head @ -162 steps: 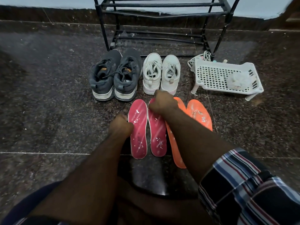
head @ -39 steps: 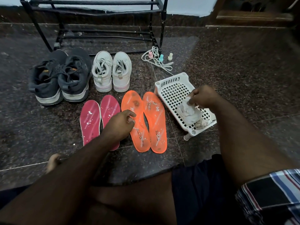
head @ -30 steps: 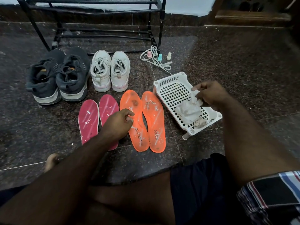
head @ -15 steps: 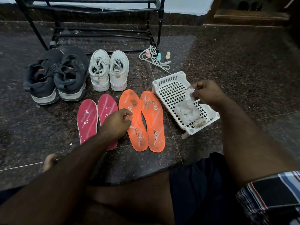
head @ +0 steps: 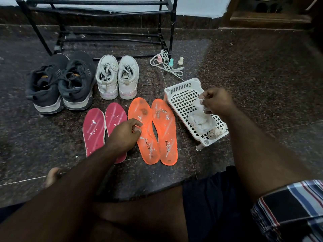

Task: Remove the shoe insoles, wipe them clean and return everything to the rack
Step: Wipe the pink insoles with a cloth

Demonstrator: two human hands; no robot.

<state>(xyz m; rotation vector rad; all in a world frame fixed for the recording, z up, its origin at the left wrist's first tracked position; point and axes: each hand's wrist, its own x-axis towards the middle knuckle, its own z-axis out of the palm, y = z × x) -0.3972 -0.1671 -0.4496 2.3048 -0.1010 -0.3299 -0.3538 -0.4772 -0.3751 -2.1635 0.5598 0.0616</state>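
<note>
Two red insoles and two orange insoles lie side by side on the dark floor, all speckled with white dirt. Behind them stand a pair of dark grey sneakers and a pair of white sneakers. My left hand hovers with curled fingers over the inner edge of the left orange insole; whether it grips it I cannot tell. My right hand pinches a white cloth that lies in a white plastic basket. The black metal shoe rack stands at the back.
Loose white laces and three small pastel bottles lie near the rack's right leg. My crossed legs fill the foreground. A wooden ledge is at the far right. A floor tile joint runs below the insoles.
Since 5.4 s ago the view turned right; my right hand left the insoles and reached the basket. Over the last second it pinched the cloth and lifted its upper end slightly. The left hand barely moved.
</note>
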